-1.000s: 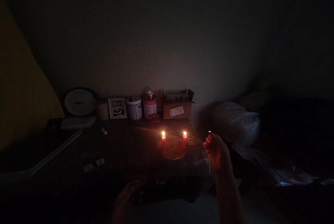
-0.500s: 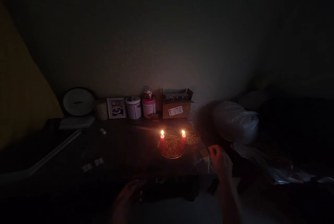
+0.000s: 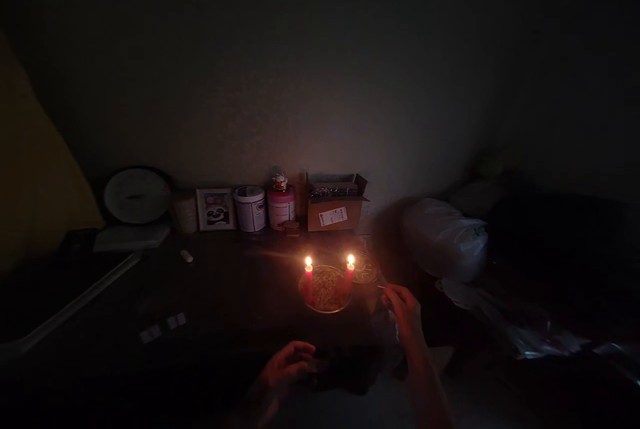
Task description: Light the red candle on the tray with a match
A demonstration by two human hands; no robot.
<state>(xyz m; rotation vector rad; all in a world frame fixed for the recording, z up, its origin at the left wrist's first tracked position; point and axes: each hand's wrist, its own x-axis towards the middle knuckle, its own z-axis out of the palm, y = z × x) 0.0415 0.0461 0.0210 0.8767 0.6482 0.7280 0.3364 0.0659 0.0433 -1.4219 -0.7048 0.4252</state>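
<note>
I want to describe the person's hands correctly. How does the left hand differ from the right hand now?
The right hand is raised beside the round dish between two lit red candles, pinching a thin stick; the left hand lies lower, nearer the body, on a dark object. Both are bare and dimly lit.

Dark home room, framed picture point(image 3: 216, 208), tins, cardboard box point(image 3: 334, 211) along wall

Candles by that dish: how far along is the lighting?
Done: both red candles, the left candle and the right candle, burn beside the dish. In hand: the right hand pinches a thin stick, likely a match, unlit. The left hand rests on something dark. Left: apparently only putting the stick down.
</note>
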